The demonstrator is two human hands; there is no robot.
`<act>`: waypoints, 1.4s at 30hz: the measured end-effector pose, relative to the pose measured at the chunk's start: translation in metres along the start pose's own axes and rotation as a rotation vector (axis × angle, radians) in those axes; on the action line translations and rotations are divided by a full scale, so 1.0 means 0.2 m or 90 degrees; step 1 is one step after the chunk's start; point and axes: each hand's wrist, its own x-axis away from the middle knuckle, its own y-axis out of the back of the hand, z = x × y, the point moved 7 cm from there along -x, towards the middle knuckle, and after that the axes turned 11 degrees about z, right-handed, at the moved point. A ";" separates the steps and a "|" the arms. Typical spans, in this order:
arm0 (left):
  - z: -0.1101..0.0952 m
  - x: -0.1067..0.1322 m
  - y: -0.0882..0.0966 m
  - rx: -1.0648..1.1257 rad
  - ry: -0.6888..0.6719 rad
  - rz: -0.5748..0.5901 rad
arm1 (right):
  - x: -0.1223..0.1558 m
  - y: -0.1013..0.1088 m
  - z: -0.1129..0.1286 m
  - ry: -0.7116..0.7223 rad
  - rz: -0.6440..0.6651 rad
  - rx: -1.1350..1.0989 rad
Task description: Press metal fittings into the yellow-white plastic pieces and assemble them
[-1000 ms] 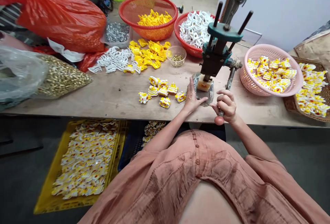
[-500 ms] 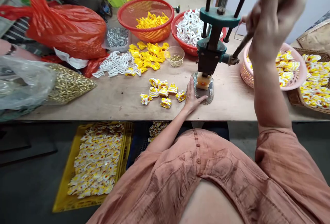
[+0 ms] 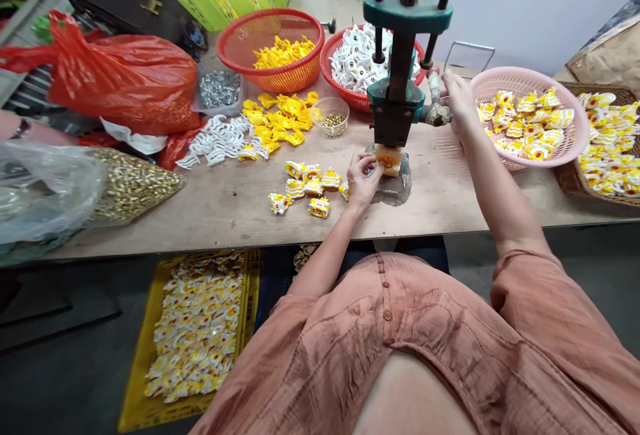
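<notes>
A green hand press (image 3: 397,105) stands on the wooden table before me. Under its ram is a pale block (image 3: 395,157) with an orange and yellow figure on its front, above the dark base plate (image 3: 395,188). My left hand (image 3: 363,181) is at the block's left side, fingers curled and thumb tip against its edge; what they pinch is hidden. My right hand (image 3: 463,101) is closed around the press lever (image 3: 435,88), right of the press. Several yellow-and-white plastic toy pieces (image 3: 313,186) lie left of my left hand.
Behind are a red basket (image 3: 230,55) of yellow parts, a red basket (image 3: 327,78) of white parts and a small cup (image 3: 335,121) of brass bits. A pink basket (image 3: 580,128) stands right. A bag of brass pieces (image 3: 135,181) lies left. A yellow crate (image 3: 135,381) is below.
My right hand has swung the lever from raised near me to down and away. My left hand's spread fingers have left the base's edge and curled in at the block. The view has shifted slightly.
</notes>
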 end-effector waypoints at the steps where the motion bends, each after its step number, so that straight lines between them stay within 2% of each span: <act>1: 0.00 0.02 0.01 0.020 0.013 0.005 | 0.04 0.00 -0.06 -0.008 -0.004 -0.014; 4: 0.00 0.11 0.00 0.111 0.065 0.040 | 0.23 -0.07 -0.29 -0.031 -0.026 -0.068; 7: -0.02 0.20 -0.03 0.208 0.110 0.094 | 0.43 -0.22 -0.53 -0.052 -0.042 -0.137; 9: -0.07 0.26 -0.06 0.237 0.120 0.122 | 0.53 -0.35 -0.63 -0.075 -0.018 -0.207; 11: -0.12 0.32 -0.08 0.246 0.127 0.143 | 0.60 -0.44 -0.68 -0.097 0.001 -0.286; 15: -0.21 0.42 -0.09 0.250 0.149 0.168 | 0.66 -0.51 -0.70 -0.135 -0.015 -0.391; 20: -0.26 0.49 -0.05 0.251 0.130 0.176 | 0.71 -0.57 -0.69 -0.140 0.004 -0.482; 26: -0.29 0.53 0.00 0.196 0.084 0.173 | 0.76 -0.61 -0.69 -0.139 -0.007 -0.487; 31: -0.36 0.55 0.01 0.175 0.056 0.178 | 0.79 -0.63 -0.69 -0.123 0.001 -0.541; 37: -0.47 0.57 0.02 0.098 -0.047 0.168 | 0.81 -0.71 -0.72 -0.151 0.028 -0.585; 42: -0.48 0.57 0.02 0.115 -0.065 0.166 | 0.82 -0.73 -0.74 -0.162 0.025 -0.583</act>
